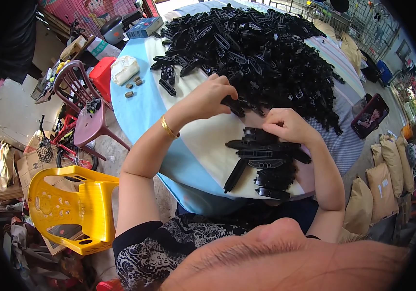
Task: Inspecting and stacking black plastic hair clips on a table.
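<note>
Gold bangle (168, 128) on left wrist; black-white patterned short sleeves.

Black plastic parts (266, 43) are covering a worktop (135, 104) showing pale blue and cream bands. A yellow chair (67, 206) is sitting beside a maroon chair (84, 99); a gold bangle (168, 128) is gleaming.

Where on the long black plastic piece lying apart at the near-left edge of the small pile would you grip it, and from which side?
Grip the long black piece probably across its narrow width near mid-length, coming from its open left side. It lies flat on the table, its lower end clear; the small pile crowds its right, near the right hand.
</note>
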